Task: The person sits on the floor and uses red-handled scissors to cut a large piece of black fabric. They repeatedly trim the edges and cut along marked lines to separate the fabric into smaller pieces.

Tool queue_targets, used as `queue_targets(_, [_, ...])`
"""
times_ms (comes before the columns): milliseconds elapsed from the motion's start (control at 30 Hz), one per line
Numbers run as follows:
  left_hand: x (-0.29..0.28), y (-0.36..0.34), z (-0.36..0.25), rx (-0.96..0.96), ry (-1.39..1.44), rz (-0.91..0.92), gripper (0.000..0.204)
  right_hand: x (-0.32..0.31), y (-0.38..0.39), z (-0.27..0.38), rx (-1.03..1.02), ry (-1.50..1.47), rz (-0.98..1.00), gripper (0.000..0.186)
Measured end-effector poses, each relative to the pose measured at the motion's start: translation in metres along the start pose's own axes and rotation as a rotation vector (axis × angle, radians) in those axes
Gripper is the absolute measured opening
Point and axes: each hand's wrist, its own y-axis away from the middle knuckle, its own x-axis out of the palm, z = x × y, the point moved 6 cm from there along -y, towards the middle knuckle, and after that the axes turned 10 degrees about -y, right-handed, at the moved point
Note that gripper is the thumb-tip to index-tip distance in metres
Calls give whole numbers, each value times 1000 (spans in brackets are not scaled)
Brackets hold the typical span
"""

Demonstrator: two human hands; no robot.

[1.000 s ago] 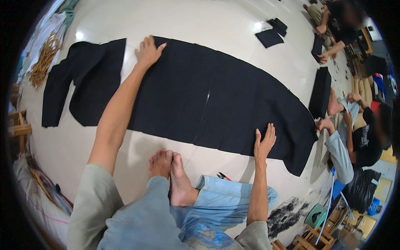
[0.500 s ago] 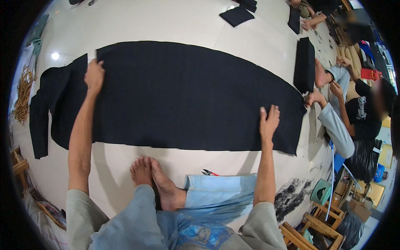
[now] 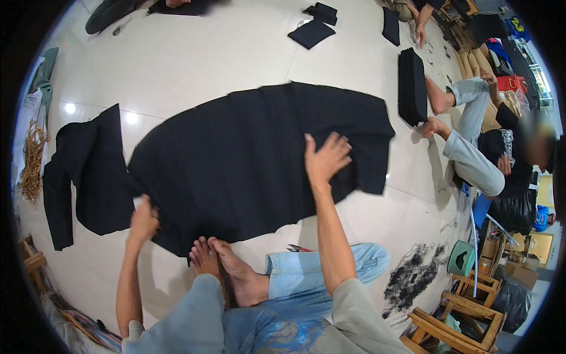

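A broad stack of layered black cloth (image 3: 253, 159) lies at a slant on the pale floor in front of my feet, one end at the upper right and the other by my left hand. My left hand (image 3: 144, 221) has its fingers curled around the cloth's near left edge. My right hand (image 3: 327, 158) lies with fingers spread on the cloth's right part, pressing no visible tool. Left of the stack, a second, rumpled black cloth piece (image 3: 97, 177) touches or nearly touches its corner. Small snips with a red part (image 3: 299, 248) rest by my folded leg.
A tall folded black stack (image 3: 412, 87) stands at right beside a seated person (image 3: 477, 147). Smaller black pieces (image 3: 311, 34) lie farther off. Dark lint (image 3: 413, 277) is on the floor near wooden stools (image 3: 471, 312). Brown strands (image 3: 32, 159) hang at far left.
The cloth has turned, its left end coming nearer and its right end drawn inward, with creases showing. My left hand has moved toward me; my right hand has shifted left and farther away.
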Motion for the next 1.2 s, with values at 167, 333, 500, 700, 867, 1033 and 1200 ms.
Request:
queue_targets(167, [60, 62, -144, 810, -491, -7, 17, 32, 40, 206, -997, -645, 491, 59])
queue_targets(333, [14, 163, -273, 1163, -318, 484, 29, -35, 32, 294, -877, -742, 323, 48])
queue_targets(500, [-73, 108, -223, 1173, 327, 278, 28, -125, 88, 194, -402, -981, 353, 30])
queue_targets(700, [-103, -82, -56, 622, -476, -594, 65, -107, 263, 118, -376, -561, 740, 79])
queue_targets(867, [-88, -139, 12, 288, -434, -573, 90, -62, 162, 79, -676, -423, 700, 80])
queue_targets(1033, [-13, -96, -91, 145, -119, -514, 109, -58, -36, -9, -632, -273, 311, 30])
queue_targets(1200, [35, 0, -162, 298, 35, -405, 92, -56, -39, -9, -285, -265, 137, 72])
